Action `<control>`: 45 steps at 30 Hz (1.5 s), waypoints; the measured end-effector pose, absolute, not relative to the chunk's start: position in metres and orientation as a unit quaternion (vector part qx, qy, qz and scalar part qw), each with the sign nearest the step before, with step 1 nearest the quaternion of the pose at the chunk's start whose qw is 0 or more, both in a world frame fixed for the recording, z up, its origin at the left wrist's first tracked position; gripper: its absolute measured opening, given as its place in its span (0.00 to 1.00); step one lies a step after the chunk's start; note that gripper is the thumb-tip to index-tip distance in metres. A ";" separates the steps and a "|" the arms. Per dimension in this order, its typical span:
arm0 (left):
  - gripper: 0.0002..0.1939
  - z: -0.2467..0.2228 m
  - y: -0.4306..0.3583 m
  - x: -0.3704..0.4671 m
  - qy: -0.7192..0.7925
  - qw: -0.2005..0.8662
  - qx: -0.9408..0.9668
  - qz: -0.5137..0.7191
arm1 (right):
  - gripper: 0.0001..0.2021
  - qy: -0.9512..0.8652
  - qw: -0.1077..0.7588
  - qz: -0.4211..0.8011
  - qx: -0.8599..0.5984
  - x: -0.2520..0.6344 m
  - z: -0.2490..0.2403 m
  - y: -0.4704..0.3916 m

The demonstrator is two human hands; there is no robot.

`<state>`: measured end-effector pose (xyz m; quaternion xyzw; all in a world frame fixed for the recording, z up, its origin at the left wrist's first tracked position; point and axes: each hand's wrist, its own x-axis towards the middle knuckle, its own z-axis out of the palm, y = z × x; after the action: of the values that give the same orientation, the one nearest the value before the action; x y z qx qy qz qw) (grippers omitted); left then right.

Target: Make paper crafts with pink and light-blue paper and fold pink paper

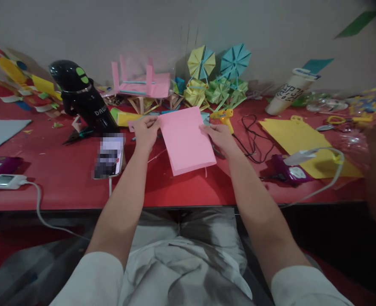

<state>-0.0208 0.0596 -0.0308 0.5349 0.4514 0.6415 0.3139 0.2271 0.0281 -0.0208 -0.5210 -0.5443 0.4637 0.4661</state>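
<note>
- So, one pink sheet of paper (pixel 188 142), call it the landmark, tilted above the red table (pixel 175 189). Its near edge shows a narrow band; can't tell if that's a fold or a second layer.
- Two hands on it. Left hand (pixel 145 131) has its far-left corner pinched, fingers curled in close to the thumb.
- Right hand (pixel 221 138) pinches the right edge, a bit past halfway up, fingers loosely bent.
- Just right of the sheet: one yellow glue gun (pixel 222 117), plus a tangled black cable (pixel 253 140).
- Behind it: two upright pleated paper rosettes, one yellow-and-blue (pixel 201 62), one all blue (pixel 235 60).
- Behind and left: one pink paper table model (pixel 146 85), legs pointing up.
- Left of it: one phone (pixel 120 159) and one glossy black bottle (pixel 89 102) lettered "DAW", the rest unreadable.
- Purple power strips: two, one right of the sheet (pixel 291 170), one far left (pixel 11 165).
- Well right: yellow paper (pixel 289 134), sheet count unclear, and one lettered cup (pixel 286 93) further back.
</note>
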 end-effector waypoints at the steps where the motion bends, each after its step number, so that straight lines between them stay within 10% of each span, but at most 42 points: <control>1: 0.06 -0.030 0.059 -0.021 0.454 0.312 0.532 0.643 | 0.18 -0.538 0.473 0.469 -0.517 0.227 -0.020 0.027; 45: 0.09 -0.029 0.065 -0.033 0.475 0.352 0.424 0.686 | 0.14 -0.599 0.432 0.445 -0.507 0.233 -0.021 0.028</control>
<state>-0.0332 0.0654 -0.0286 0.4241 0.4752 0.6857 0.3525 0.2327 0.0280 -0.0209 -0.5071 -0.5988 0.4448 0.4317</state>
